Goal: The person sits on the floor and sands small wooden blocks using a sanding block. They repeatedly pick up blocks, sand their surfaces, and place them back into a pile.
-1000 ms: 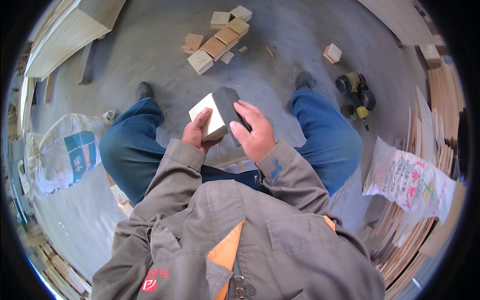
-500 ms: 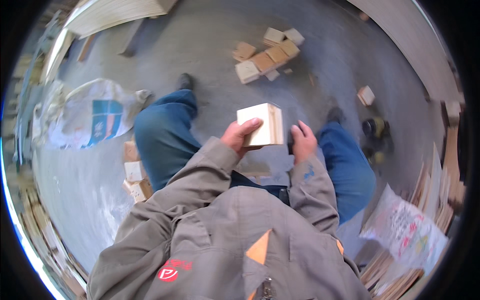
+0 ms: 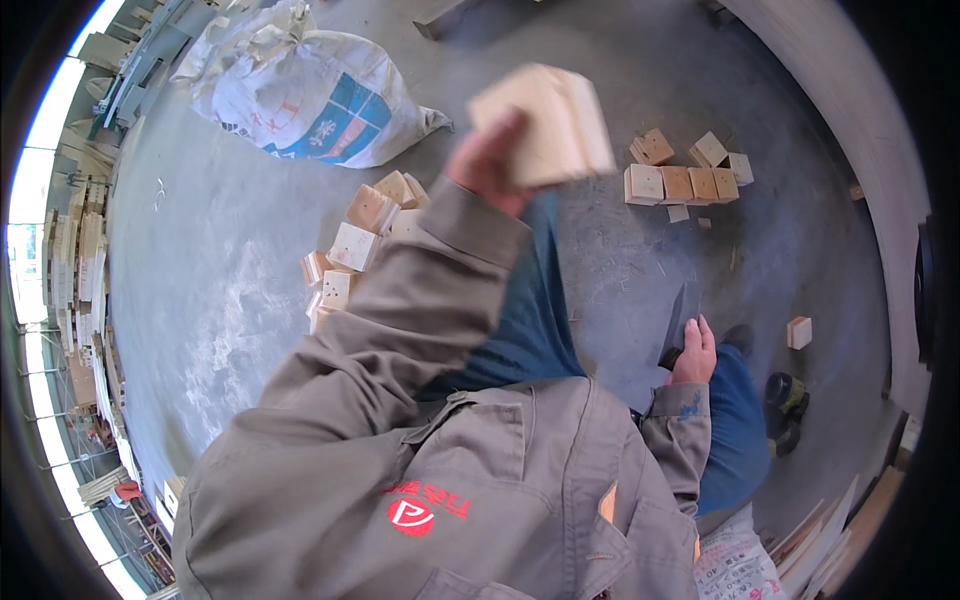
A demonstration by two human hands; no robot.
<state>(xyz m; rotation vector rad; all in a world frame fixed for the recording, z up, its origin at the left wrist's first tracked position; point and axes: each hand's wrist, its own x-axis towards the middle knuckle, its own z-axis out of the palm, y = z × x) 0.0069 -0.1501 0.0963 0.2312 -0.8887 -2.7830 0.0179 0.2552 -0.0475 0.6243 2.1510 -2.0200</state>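
Note:
My left hand [image 3: 490,160] is raised and closed round a pale wooden block [image 3: 550,125], thumb on its face; both are slightly blurred. Lower and to the right, my right hand [image 3: 694,355] grips a knife [image 3: 682,315] with a broad dark blade pointing away from me. Its handle is mostly hidden by the fingers. The knife and the held block are well apart. Beneath my left forearm lies a heap of wooden blocks [image 3: 353,247], partly covered by the sleeve.
A row of wooden blocks [image 3: 675,185] with more around it lies ahead to the right. A single block [image 3: 799,332] and a cordless power tool [image 3: 786,392] are at the right. A large white sack [image 3: 290,90] lies far left, another sack [image 3: 740,560] near right. Boards [image 3: 75,270] are stacked left.
My left hand has lifted the block up and away from the knife. The view has swung left, bringing more of the left heap of blocks into sight. My right hand keeps the knife low.

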